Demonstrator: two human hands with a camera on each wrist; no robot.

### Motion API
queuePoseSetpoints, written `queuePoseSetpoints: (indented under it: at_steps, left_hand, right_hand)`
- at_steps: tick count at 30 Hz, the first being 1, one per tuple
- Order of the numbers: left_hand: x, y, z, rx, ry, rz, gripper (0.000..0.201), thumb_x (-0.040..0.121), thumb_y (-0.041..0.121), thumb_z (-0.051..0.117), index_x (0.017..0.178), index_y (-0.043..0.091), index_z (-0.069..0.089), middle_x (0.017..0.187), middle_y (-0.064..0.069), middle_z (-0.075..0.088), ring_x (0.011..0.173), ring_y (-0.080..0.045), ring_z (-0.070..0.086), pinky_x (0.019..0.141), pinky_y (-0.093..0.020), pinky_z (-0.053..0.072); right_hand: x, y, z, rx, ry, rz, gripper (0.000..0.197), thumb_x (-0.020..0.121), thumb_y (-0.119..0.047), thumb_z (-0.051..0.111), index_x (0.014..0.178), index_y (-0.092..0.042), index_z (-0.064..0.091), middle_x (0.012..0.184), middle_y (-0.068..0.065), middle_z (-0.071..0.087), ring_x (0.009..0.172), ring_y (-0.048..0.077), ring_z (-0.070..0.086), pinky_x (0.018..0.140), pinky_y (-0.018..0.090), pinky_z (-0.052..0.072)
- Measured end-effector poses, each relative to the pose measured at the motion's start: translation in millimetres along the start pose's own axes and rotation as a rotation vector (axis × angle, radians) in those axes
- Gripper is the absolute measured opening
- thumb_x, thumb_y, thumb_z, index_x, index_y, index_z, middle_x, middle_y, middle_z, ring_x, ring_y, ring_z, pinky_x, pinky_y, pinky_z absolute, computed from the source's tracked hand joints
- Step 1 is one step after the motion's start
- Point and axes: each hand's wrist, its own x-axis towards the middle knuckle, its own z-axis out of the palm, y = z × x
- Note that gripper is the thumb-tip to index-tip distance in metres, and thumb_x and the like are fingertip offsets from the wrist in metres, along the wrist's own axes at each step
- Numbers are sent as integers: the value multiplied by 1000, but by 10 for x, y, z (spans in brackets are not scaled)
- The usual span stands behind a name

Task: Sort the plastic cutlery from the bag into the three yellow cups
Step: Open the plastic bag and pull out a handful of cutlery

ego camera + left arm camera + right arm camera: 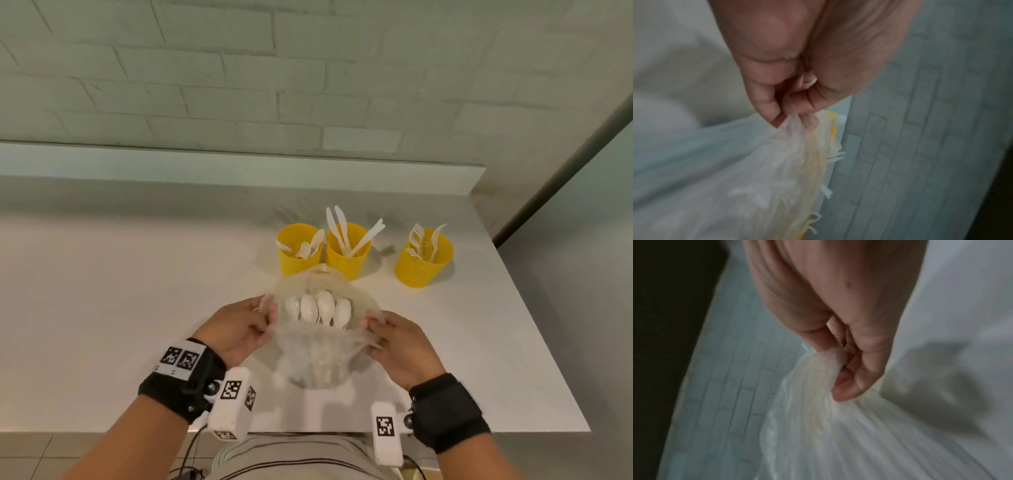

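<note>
A clear plastic bag (pixel 315 349) hangs between my two hands above the white table (pixel 102 308). My left hand (pixel 265 317) pinches the bag's left rim (pixel 793 128). On the other side my right hand (pixel 371 330) pinches the right rim (pixel 830 363). The mouth is stretched wide, and several white spoons (pixel 317 308) stand inside it. Behind the bag stand three yellow cups: the left cup (pixel 299 251) holds spoons, the middle cup (pixel 347 253) knives, the right cup (pixel 423 262) forks.
A white brick wall (pixel 239 85) rises behind a low ledge (pixel 205 161) at the back. The table's right edge (pixel 534 308) runs close beside the right cup. Its front edge (pixel 102 430) is near my body.
</note>
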Motion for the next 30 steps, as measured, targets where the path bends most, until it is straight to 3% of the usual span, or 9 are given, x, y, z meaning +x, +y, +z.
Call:
queuePoseSetpoints:
  at_steps: [3,6,10,12,16,19,21,25,30]
  left_hand:
    - [82,-50,-157,-285,27,-78,53,68,-28,42,101,9,60,65,-1,61,52,-11,59,62,-24,51]
    - [142,-139,-298,-495,19,-84,74,21,-29,68,88,1,61,60,-5,59,44,-14,56,57,-20,50]
    - [152,-142,-230,-306,2,-128,15,85,-5,50,83,10,51,51,1,42,34,-9,33,35,-15,28]
    - [195,-167,-155,-136,38,-61,22,101,3,40,85,12,52,54,2,42,33,-7,28,31,-16,22]
    - [177,-122,40,282,101,124,16,105,16,43,100,9,57,64,1,47,39,-8,30,36,-18,22]
    - [165,-25,108,570,167,236,23,103,36,48,105,15,56,71,-2,58,44,-11,35,41,-20,27]
    - [139,18,147,658,159,281,25,102,41,50,101,16,56,73,-2,59,48,-13,37,42,-21,28]
    - [113,31,267,656,92,338,35,101,42,51,83,15,65,63,1,49,46,-13,33,43,-19,24]
    - [115,90,290,499,33,319,36,103,36,52,74,15,57,61,-1,38,43,-12,25,42,-21,17]
  right_hand:
    - [-70,83,-59,272,7,96,19,100,4,51,110,-3,65,85,12,68,75,23,67,79,44,60]
    - [-74,193,-70,429,53,151,28,93,3,52,117,-4,64,88,14,69,81,26,72,78,46,63]
    - [-110,180,88,447,20,184,18,98,-9,49,102,-8,67,72,7,58,62,20,62,73,43,59]
    - [-107,173,206,426,-10,177,25,102,-17,50,98,-11,74,65,3,58,53,15,59,54,30,56]
    - [-76,167,291,114,85,150,33,102,-30,45,72,-17,52,59,2,48,54,19,47,53,30,43]
    - [-73,104,245,-419,234,-84,16,92,-31,53,104,-22,60,112,13,64,99,31,62,82,49,57]
    - [-129,30,242,-891,238,-417,56,79,-36,62,133,-28,47,136,6,43,121,25,46,102,45,46]
    - [-104,-6,534,-1586,68,-853,78,84,-46,63,153,-35,28,146,2,34,126,26,36,97,43,41]
    - [405,-126,775,-1188,95,-761,17,97,-8,51,103,-11,67,97,9,70,87,27,63,75,35,50]
